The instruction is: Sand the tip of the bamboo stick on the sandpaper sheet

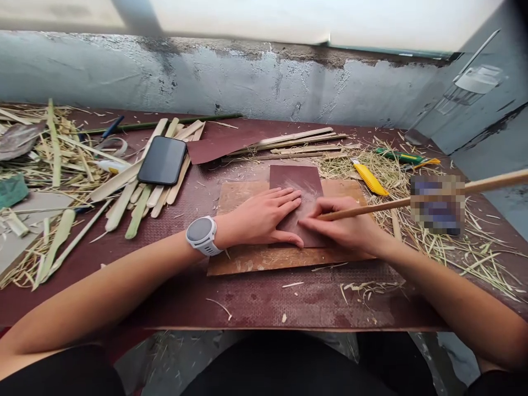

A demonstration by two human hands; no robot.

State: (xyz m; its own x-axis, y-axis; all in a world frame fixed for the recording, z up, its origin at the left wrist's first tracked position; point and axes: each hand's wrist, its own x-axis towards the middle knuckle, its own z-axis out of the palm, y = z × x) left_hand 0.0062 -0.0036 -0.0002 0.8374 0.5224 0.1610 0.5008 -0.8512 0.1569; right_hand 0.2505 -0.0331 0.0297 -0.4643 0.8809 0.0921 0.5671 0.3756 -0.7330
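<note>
A dark red sheet of sandpaper (295,176), dusted pale in its middle, lies on a brown wooden board (243,264). My left hand (268,214) rests flat across the sheet's left side, fingers stretched out, with a grey watch on the wrist. On the sheet's right side, my right hand (336,220) is closed around a long, thin bamboo strip (383,207). The strip's near end is hidden in my fingers, low over the sandpaper; its far end rises out to the right edge of view.
A black phone (162,160) lies on flat bamboo pieces (119,212) at left. Another sandpaper sheet (218,148) is behind the board. A yellow utility knife (370,177) and a green-handled tool (398,156) sit among shavings (454,253) at right. A wall (231,82) closes the back.
</note>
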